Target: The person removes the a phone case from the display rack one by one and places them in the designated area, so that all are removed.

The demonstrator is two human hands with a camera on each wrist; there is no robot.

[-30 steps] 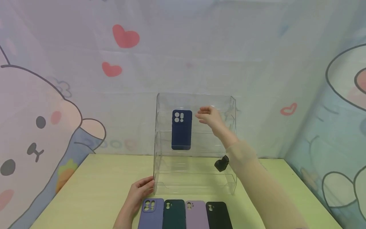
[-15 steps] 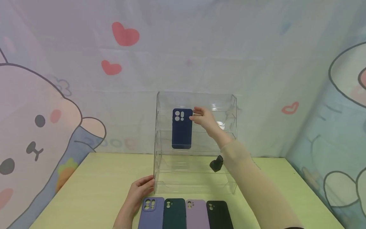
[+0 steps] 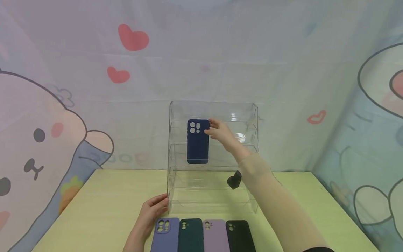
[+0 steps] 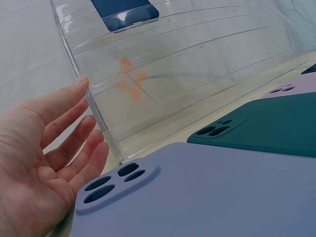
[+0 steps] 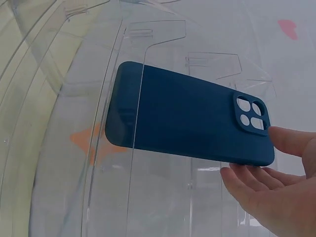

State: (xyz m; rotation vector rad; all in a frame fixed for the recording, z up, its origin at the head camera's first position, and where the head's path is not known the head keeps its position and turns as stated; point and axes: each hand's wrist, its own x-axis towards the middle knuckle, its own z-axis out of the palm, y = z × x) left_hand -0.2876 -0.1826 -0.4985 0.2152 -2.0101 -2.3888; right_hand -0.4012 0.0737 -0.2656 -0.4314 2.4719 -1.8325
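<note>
A dark blue phone case (image 3: 197,145) stands upright in a clear tiered display rack (image 3: 212,206), its lower end behind a transparent lip. My right hand (image 3: 220,133) pinches the case's right edge near the camera cutouts. In the right wrist view, the thumb (image 5: 291,140) lies at the cutout side while the fingers come under the edge. My left hand (image 3: 152,211) touches the rack's lower left side, with its thumb tip (image 4: 81,84) against the front edge and the other fingers loosely bent. On the table below lies a lavender-blue phone case (image 4: 197,192), close to that hand.
Beside the lavender-blue case lie a dark green case (image 3: 191,236), a pink-lilac case (image 3: 216,236) and a black case (image 3: 240,236) in a row before the rack. A black wrist device (image 3: 234,180) hangs by the right forearm. A printed curtain (image 3: 283,87) backs the yellow table (image 3: 126,185).
My right hand has moved left from beside the dark blue case to its right edge and now pinches it. The left hand stays at the rack's side. The head view shifted slightly.
</note>
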